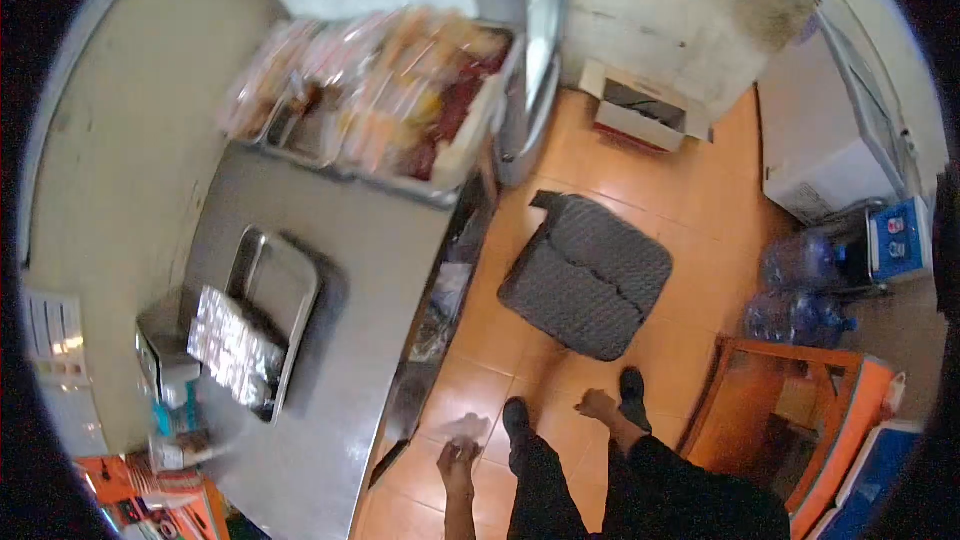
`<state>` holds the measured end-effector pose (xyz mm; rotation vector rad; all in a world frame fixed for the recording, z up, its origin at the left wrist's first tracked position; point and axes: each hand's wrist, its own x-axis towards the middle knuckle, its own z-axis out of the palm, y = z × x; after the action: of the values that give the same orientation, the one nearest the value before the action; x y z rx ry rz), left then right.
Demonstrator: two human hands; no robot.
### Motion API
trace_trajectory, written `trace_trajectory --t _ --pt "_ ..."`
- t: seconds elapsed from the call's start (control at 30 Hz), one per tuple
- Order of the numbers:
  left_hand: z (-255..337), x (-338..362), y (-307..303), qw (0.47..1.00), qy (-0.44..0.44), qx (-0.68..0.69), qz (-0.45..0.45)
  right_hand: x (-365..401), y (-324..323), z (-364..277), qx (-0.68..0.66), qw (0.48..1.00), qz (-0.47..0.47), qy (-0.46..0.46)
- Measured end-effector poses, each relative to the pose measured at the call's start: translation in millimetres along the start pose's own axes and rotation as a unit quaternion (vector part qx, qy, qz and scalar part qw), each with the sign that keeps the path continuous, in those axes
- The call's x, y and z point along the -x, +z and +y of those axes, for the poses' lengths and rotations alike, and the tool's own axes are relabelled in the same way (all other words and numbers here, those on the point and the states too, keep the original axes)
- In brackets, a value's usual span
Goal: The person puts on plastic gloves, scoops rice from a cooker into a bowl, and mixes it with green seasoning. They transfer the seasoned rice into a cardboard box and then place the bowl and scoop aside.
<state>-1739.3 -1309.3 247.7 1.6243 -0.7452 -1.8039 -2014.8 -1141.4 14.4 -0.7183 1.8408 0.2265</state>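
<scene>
My left hand [458, 465] hangs low over the orange floor tiles, beside the steel table; its fingers are curled and somewhat blurred, and whether they hold anything is unclear. To the right, my right hand [597, 406] is above the floor near my shoe, fingers bent and too small to read clearly. Ahead of both hands a dark grey quilted mat [590, 275] lies on the floor. On the table [345, 315] sits a metal tray [275, 275] with a foil-like silver packet [235, 345] over its near part. Neither hand touches these things.
Trays of plastic-wrapped food [380, 100] stand at the table's far end. An open cardboard box [645, 115] is on the floor by the wall. A white chest [825, 120], large blue bottles [800, 290] and an orange-framed cabinet [775, 415] line the right side.
</scene>
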Motion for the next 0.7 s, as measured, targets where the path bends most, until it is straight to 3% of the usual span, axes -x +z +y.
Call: trace_trajectory --t 0.03,0.07,0.1,0.17,0.2,0.3,0.37,0.43,0.5,0.57,0.63,0.7 --pt "45.2 -2.5 66.2 0.993 0.056 -0.087 -0.059 37.4 -27.5 49.5 -0.051 0.986 0.156 0.04" --pt "77.4 -2.3 134.6 0.988 0.096 -0.065 -0.098 88.8 -62.9 90.7 -0.097 0.943 0.309 0.08" --pt "84.8 -16.4 184.5 0.982 0.091 -0.063 -0.155 128.0 -114.8 126.9 -0.194 0.932 0.28 0.124" --pt "97.9 -35.9 308.1 0.962 0.104 -0.114 -0.227 127.8 -117.8 248.9 -0.137 0.875 0.452 0.105" --pt "86.1 -56.7 366.6 0.948 0.13 -0.12 -0.263 138.1 -132.8 282.4 -0.238 0.845 0.46 0.133" --pt "48.0 -111.1 555.1 0.937 0.116 -0.119 -0.308 147.8 -162.9 383.4 -0.325 0.848 0.344 0.24" --pt "-16.5 -181.9 662.4 0.917 0.154 -0.129 -0.345 89.7 -87.1 463.6 -0.386 0.828 0.362 0.182" --pt "-53.2 -220.5 753.4 0.902 0.149 -0.208 -0.348 79.2 -73.7 470.3 -0.619 0.727 0.281 0.097" --pt "-94.1 -263.5 823.4 0.899 0.141 -0.247 -0.334 93.2 -91.1 450.4 -0.625 0.727 0.151 0.24" --pt "-139.5 -319.8 878.4 0.88 0.186 -0.306 -0.313 86.9 -47.3 462.7 -0.802 0.57 0.127 0.124" --pt "-160.7 -355.3 923.9 0.829 0.265 -0.407 -0.278 81.4 -21.4 479.4 -0.809 0.56 0.127 0.123" --pt "-166.4 -377.0 964.9 0.81 0.307 -0.418 -0.275 83.9 -1.0 491.7 -0.819 0.55 0.126 0.108"
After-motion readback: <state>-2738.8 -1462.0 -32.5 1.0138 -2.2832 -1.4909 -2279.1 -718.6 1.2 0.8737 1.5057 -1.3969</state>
